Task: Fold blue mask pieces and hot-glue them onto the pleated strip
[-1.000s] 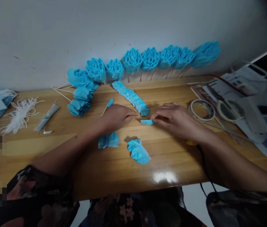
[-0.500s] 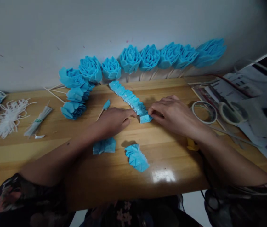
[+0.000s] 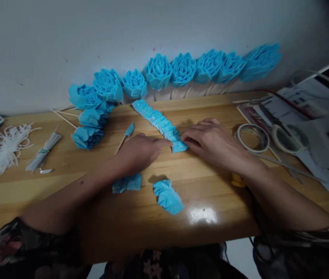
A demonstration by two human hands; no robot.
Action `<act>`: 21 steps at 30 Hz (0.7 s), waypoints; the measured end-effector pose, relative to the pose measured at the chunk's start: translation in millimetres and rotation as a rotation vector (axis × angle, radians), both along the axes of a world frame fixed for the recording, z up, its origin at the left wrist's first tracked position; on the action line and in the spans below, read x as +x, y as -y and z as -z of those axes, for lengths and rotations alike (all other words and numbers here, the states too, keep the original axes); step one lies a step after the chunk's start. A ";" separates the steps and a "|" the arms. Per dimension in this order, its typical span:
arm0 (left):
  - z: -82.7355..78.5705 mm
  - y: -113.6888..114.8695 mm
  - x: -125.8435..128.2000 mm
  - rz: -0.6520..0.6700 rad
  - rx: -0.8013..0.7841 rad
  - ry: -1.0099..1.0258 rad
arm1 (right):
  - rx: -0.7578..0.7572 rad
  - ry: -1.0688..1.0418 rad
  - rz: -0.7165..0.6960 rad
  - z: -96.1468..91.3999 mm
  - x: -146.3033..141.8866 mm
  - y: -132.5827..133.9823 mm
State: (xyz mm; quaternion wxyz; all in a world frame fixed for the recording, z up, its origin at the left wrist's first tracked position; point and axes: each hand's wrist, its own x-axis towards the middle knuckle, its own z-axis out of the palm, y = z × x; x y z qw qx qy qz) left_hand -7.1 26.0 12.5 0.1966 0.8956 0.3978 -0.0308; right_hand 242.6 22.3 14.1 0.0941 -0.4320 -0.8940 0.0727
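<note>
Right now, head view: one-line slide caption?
Left hand and right hand touch the near end of a blue folded strip on the table, blue roses behind.

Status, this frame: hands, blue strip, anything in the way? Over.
Left hand open, fingertip at near end of folded blue strip. Right hand fingertips on same end, grip unclear. Loose blue pieces lie nearer, clear of the strip.

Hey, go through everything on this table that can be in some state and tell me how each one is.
Petal strip, lying flat, near end under both hands' fingers.
Left hand, palm down, fingers on strip end.
Right hand, palm down, fingers on strip end.
Paper roses, finished, leaning on wall.
Tape rolls, lying flat.
Loose folded pieces, lying apart, untouched.
</note>
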 end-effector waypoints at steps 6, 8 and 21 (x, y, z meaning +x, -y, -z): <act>8.1 -1.3 -0.3 0.035 0.056 0.001 | 0.010 0.023 0.009 1.4 -0.4 -0.7; 12.0 -1.3 -0.4 0.057 0.082 0.007 | 0.004 0.030 0.017 2.2 -1.1 -0.9; 15.1 0.9 5.9 0.061 0.132 -0.007 | 0.041 0.010 0.070 -12.0 -5.2 7.2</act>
